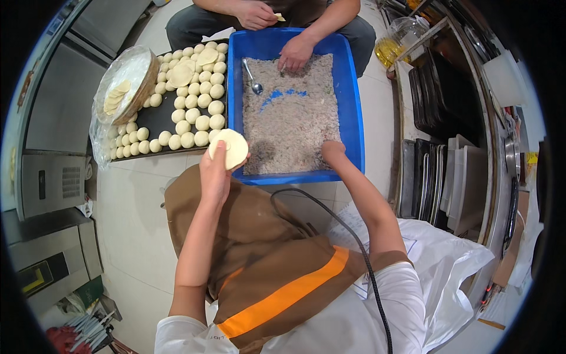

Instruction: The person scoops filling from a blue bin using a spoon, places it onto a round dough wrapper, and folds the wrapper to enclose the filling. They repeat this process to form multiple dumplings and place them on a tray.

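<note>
My left hand [213, 172] holds a flat round dough wrapper [236, 150], with the thumb pressed on its face. Its place is just past the near left corner of a blue plastic tub [360, 146]. Inside the tub lies a broad layer of greyish crumbly filling [287, 137], with flecks of green. My right hand [333, 153] is bent down into this filling by the tub's right wall; its fingertips are hidden. A metal spoon [256, 86] rests on the filling at the far left. Left of the tub, many dough balls [188, 139] sit on a dark baking tray [155, 116].
Across the tub, a co-worker's one hand [294, 53] touches the filling; the other hand [256, 16] holds a dough piece. A plastic-lined basket [132, 66] with wrappers overlaps the tray. At right stand a rack of baking trays [435, 181] and an oil jug [400, 40]. A black cable [353, 230] crosses my lap.
</note>
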{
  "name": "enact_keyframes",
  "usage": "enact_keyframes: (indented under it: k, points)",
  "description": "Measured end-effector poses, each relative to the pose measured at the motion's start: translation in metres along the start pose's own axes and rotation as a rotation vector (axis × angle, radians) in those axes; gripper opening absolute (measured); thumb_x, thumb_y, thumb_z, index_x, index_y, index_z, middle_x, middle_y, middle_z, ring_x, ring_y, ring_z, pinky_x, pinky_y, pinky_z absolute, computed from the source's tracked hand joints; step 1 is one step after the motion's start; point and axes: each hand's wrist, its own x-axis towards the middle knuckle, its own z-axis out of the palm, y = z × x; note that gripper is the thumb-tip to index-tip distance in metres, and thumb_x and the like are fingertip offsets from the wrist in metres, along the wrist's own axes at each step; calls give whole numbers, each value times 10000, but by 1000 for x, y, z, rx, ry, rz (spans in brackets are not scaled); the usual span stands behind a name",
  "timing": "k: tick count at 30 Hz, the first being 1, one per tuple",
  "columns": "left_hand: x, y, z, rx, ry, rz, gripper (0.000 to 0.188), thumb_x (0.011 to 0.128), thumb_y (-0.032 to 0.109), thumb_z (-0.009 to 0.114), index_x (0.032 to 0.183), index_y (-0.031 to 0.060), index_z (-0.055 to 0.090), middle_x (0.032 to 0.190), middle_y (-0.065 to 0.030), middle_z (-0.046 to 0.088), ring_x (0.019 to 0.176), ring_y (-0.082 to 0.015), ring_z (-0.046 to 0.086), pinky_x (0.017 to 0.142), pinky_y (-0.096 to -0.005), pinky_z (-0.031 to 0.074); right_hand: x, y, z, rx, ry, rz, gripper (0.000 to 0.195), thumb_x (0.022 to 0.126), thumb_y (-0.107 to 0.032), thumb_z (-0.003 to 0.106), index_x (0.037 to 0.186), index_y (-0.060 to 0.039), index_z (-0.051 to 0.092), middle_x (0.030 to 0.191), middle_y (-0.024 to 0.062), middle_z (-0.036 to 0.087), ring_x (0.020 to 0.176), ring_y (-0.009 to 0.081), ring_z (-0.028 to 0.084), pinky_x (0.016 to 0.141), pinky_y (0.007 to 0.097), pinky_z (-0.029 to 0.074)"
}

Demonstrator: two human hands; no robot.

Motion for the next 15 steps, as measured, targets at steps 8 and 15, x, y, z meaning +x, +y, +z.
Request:
enact_keyframes:
  k: [8,15]
  points:
    - [-14,28,-19,-378,70,60,393,965,204,331,1253,-61,366,1228,-212,491,1102,-281,525,939,-370,443,21,-23,-42,232,-7,-359,275,767,-59,475,982,-40,644,916,214,631,884,365,607,759,439,483]
    - [0,4,-24,-459,38,-103,417,966,202,329,1287,-62,304,1265,-223,455,1149,-298,488,958,-382,434,42,-83,44,452,171,-492,393,702,4,430,1040,-28,628,908,276,600,870,385,598,804,430,463]
